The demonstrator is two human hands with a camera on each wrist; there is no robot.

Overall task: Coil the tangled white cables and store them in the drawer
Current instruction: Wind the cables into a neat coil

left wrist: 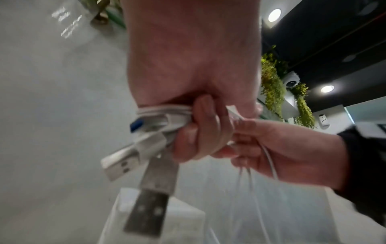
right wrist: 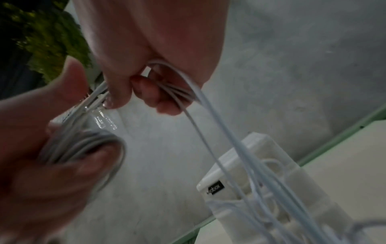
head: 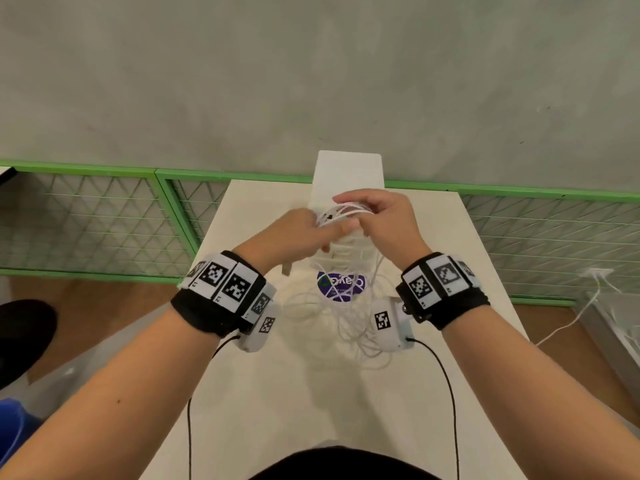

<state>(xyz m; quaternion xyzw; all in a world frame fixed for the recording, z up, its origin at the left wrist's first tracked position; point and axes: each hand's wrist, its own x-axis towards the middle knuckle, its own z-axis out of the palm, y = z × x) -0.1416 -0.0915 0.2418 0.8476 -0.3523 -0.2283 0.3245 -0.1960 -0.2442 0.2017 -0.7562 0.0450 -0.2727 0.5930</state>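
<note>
I look down on a white table standing against a grey concrete wall. A green-framed wire mesh panel runs along the wall's base, above a brown wooden floor. From the left wrist view I see round ceiling lights in a black ceiling and hanging green plants.

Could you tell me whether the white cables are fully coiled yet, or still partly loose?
Partly loose. The left hand grips a coiled bundle, but white cables run from the right hand down to a tangle on the table.
</note>
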